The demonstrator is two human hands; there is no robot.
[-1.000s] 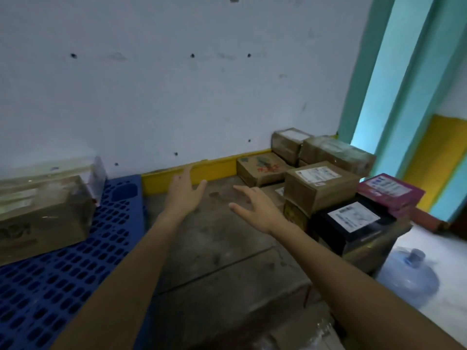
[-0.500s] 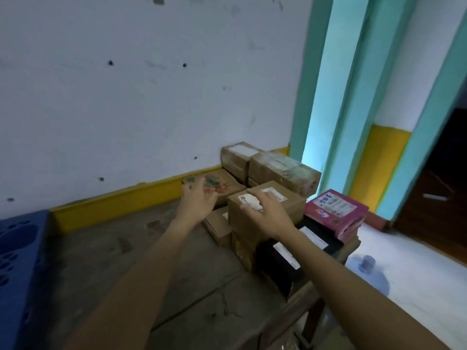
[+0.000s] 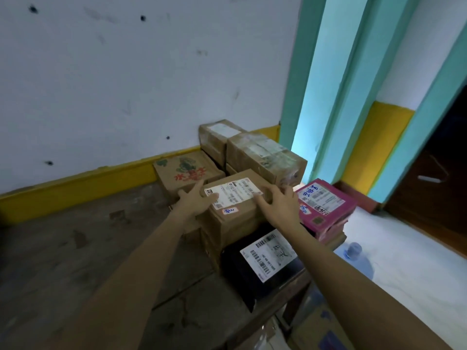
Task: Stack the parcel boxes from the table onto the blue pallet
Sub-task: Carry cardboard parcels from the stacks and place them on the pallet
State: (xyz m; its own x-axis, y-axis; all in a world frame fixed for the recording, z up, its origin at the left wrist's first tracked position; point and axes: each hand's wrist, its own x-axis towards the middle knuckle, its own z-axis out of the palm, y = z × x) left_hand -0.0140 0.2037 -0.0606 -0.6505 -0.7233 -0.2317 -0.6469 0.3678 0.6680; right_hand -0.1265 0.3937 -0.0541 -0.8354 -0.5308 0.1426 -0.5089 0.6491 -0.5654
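Observation:
A brown parcel box (image 3: pixel 235 210) with a white shipping label sits on top of a stack at the right end of the wooden table (image 3: pixel 75 248). My left hand (image 3: pixel 195 199) touches its left top edge with fingers spread. On the box's right top edge rests my right hand (image 3: pixel 276 205), fingers extended. Around it lie a black box (image 3: pixel 262 269), a pink box (image 3: pixel 326 205), a printed brown box (image 3: pixel 187 173) and two taped brown boxes (image 3: pixel 265 155) by the wall. The blue pallet is out of view.
A white wall with a yellow base strip (image 3: pixel 75 183) runs behind the table. A teal door frame (image 3: pixel 328 84) stands to the right. A water bottle (image 3: pixel 353 251) lies on the pale floor beyond the table's right edge. Cardboard (image 3: pixel 321 324) sits under the table.
The view has swung right, away from the blue pallet. Both hands have reached forward and now touch the labelled brown box on either side.

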